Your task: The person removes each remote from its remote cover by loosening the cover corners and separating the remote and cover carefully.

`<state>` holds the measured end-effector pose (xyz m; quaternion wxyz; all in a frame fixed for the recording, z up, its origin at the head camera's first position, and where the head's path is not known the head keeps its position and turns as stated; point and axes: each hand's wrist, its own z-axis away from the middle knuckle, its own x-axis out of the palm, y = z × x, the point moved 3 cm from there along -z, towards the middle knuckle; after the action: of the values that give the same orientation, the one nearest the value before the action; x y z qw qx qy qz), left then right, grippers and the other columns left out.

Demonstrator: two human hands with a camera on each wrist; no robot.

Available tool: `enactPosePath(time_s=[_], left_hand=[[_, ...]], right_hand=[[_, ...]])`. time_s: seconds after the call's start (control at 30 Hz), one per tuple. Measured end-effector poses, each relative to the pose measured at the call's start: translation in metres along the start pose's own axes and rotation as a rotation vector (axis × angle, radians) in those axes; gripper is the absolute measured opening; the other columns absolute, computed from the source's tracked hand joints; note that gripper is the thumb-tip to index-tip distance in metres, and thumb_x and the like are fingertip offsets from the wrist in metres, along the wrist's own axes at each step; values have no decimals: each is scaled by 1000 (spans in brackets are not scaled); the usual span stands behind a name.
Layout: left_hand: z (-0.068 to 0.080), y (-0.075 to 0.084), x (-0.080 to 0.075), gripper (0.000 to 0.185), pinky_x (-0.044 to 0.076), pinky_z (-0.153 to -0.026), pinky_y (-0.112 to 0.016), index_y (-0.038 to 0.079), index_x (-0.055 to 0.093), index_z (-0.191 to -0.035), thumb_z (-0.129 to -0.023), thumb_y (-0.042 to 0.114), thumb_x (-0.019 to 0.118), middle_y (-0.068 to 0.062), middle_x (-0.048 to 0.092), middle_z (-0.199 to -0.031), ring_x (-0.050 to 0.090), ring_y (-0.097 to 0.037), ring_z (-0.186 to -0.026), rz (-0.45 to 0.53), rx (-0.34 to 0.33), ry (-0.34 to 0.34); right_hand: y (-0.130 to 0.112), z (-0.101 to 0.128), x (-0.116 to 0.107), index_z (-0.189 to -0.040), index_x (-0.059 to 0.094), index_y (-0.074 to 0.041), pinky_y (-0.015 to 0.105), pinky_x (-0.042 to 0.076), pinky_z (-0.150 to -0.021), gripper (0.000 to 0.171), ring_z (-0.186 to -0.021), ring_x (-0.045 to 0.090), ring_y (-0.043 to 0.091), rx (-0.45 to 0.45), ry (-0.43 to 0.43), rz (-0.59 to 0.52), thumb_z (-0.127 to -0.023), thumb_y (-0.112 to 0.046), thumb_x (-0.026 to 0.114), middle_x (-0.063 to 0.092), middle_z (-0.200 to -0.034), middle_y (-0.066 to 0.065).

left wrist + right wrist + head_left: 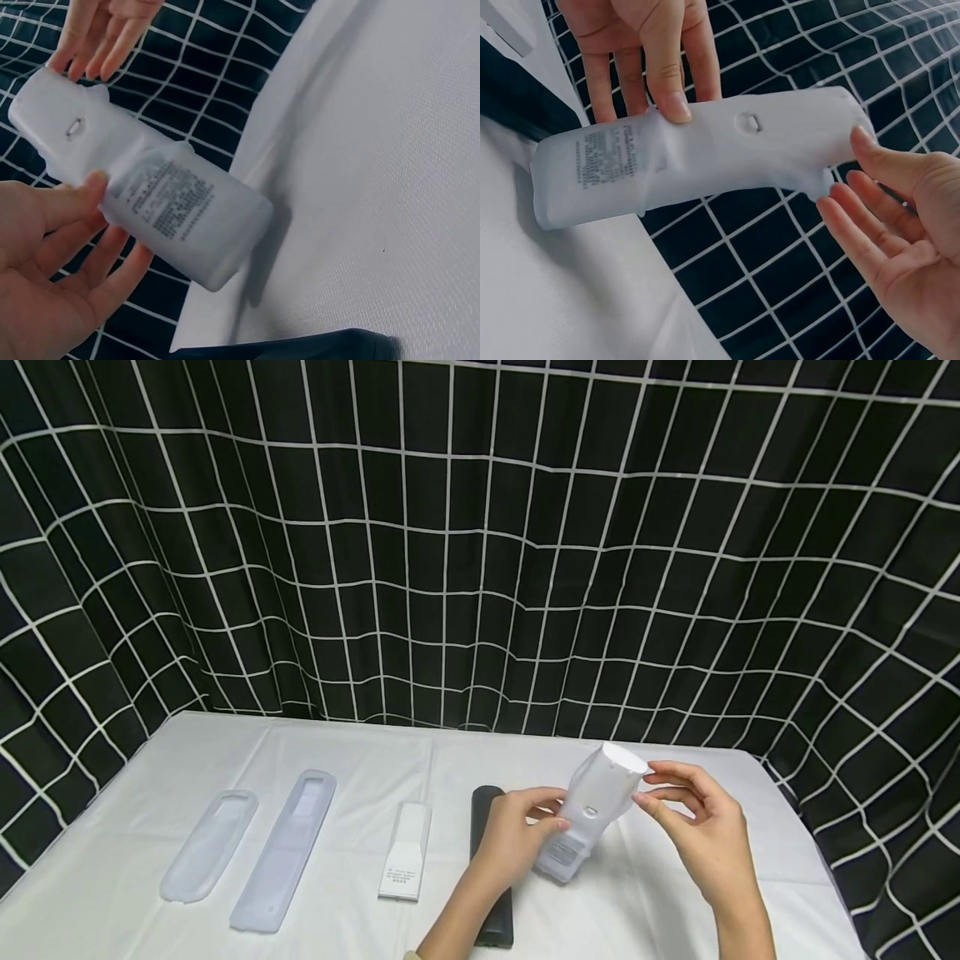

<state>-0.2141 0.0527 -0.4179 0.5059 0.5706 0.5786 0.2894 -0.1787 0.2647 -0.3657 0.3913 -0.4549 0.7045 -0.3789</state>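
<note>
A white remote control point(624, 760) is held up tilted over the table, its printed back label showing through a translucent cover point(558, 858). The cover wraps the lower part and bunches in loose folds near the upper end, where bare white shows. My left hand point(513, 831) pinches the covered remote at its side, thumb on the back face. At the upper end, my right hand point(708, 831) pinches the edge with thumb and fingertips; in the right wrist view a loose cover flap hangs by those fingers. The remote's front is hidden.
A black remote point(497, 920) lies under my left forearm. Left of it is a slim white device with print point(402, 868), then a long translucent cover point(281, 860) and a shorter one point(206, 852). A black gridded curtain point(480, 568) hangs behind the white table point(337, 935).
</note>
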Motion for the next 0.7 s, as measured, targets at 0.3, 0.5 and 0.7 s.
enactPosePath(time_s=[0.3, 0.5, 0.7], left_hand=[[1, 5, 1, 27, 60, -80, -21, 0, 78, -117, -89, 0, 79, -15, 79, -102, 76, -26, -95, -18, 22, -21], [0, 8, 1, 27, 60, -81, -20, 0, 79, -117, -90, -1, 79, -14, 79, -103, 75, -25, -97, -33, 46, -32], [-1, 8, 2, 27, 59, -84, -19, 1, 79, -117, -90, -1, 78, -14, 78, -104, 73, -19, -96, -57, 60, -49]], right_hand=[[-4, 1, 0, -125, 67, 5, 13, 58, -77, 39, -89, 69, 1, -34, -17, 25, -88, 11, 78, 72, -109, -14], [-4, 0, 2, -128, 66, 5, 13, 59, -76, 42, -90, 66, -1, -76, -44, 100, -89, 9, 78, 69, -113, -18], [-5, 1, 3, -129, 66, 5, 13, 59, -75, 44, -90, 67, -2, -101, -51, 142, -88, 10, 80, 68, -111, -20]])
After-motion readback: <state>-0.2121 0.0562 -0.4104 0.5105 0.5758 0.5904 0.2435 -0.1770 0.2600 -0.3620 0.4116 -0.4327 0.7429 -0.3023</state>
